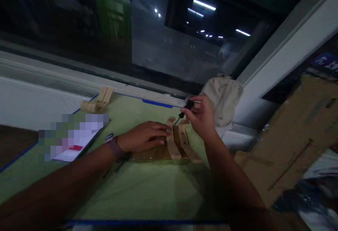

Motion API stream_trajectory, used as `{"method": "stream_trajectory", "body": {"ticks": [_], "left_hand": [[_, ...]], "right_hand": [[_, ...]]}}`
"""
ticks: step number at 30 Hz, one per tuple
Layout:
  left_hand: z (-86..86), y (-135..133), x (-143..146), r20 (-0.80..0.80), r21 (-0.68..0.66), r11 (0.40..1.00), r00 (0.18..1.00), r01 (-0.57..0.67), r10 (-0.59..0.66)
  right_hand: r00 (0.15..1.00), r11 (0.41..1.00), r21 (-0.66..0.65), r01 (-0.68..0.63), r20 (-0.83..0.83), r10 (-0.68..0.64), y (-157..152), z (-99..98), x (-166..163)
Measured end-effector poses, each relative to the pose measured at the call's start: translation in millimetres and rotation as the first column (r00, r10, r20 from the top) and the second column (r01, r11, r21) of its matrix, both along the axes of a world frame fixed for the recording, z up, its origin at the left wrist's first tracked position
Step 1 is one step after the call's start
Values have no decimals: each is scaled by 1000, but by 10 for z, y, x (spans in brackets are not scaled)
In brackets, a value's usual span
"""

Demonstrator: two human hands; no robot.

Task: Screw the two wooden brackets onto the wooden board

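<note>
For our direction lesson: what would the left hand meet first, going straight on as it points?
The left hand would first meet the nearer pale, curved wooden strip; they seem to touch, though depth is unclear.

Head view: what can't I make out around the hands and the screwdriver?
All in the head view:
- Screwdriver tip: too small and dark to tell what it touches.
- Brown board: partly covered by the left hand.
- Right hand: its own back and thumb hide part of the grip.
- Flat pale item: markings lost to pixelation.

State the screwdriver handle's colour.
Black; the screwdriver handle shows best in the head view.
</note>
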State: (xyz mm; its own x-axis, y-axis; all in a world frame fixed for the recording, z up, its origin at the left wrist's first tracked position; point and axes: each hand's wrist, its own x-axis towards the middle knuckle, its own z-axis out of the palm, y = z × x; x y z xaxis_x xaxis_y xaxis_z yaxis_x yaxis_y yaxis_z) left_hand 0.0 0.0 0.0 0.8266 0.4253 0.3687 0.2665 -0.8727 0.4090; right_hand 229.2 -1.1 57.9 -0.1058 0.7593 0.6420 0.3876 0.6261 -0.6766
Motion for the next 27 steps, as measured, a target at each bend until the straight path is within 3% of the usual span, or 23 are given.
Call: {"method": "stream_trajectory", "body": {"ticks": [8, 13, 19, 25, 27], "left_hand": [[29, -5, -18, 8, -2, 1000, 1000, 8, -8], [10, -1, -15, 17, 0, 1000, 1000, 12, -12], [-14, 15, -15, 34, -19, 1000, 999, 17, -17], [10, 36, 1, 63, -79, 995, 997, 55, -50], [28, 51, 9, 66, -112, 992, 996, 65, -58]], "right_hand": [[999, 1000, -22, 21, -42, -22, 41, -205, -28], [999, 999, 13, 36, 40, -37, 47, -239, -28], [982, 997, 75, -18, 189, 3, 16, -148, 4], [974, 981, 18, -194, 126, 191, -5, -4, 13], [970, 981, 59, -183, 175, 171, -25, 36, 11]]}}
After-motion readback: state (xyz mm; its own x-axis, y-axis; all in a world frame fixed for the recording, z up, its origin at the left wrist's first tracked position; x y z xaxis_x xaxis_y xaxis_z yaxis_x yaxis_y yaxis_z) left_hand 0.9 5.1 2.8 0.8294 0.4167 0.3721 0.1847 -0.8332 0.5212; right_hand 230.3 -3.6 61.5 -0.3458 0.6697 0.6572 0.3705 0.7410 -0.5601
